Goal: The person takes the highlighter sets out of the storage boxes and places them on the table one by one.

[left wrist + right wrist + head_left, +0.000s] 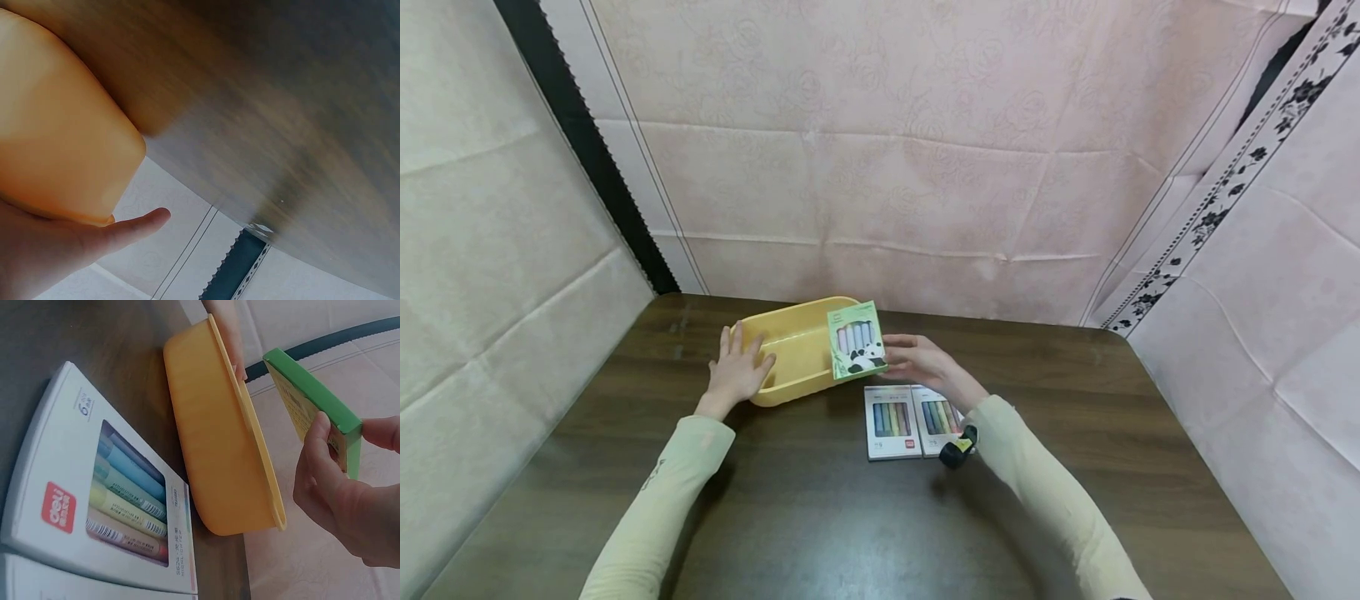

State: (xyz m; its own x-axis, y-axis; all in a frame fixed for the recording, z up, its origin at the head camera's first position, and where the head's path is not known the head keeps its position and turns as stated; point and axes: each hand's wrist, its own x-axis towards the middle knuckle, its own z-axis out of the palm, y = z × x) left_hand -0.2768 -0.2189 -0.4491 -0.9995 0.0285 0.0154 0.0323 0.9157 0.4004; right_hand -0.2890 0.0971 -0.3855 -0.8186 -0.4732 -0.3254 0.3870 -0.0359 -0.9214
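Observation:
In the head view, a green box of highlighters (857, 340) with a panda print is held up over the right end of a yellow plastic basket (797, 350). My right hand (917, 360) pinches that box by its edge; the right wrist view shows the thumb on one face and fingers (319, 440) on the other. My left hand (735, 371) rests on the basket's left rim with its fingers spread. Two white highlighter boxes (892, 422) lie side by side on the table, in front of the basket. The right forearm partly covers the second white box (937, 415).
The brown wooden table (805, 517) ends at a back edge behind the basket. Pale patterned cloth (880, 183) hangs behind it and along both sides. A black device (958, 447) is worn on the right wrist.

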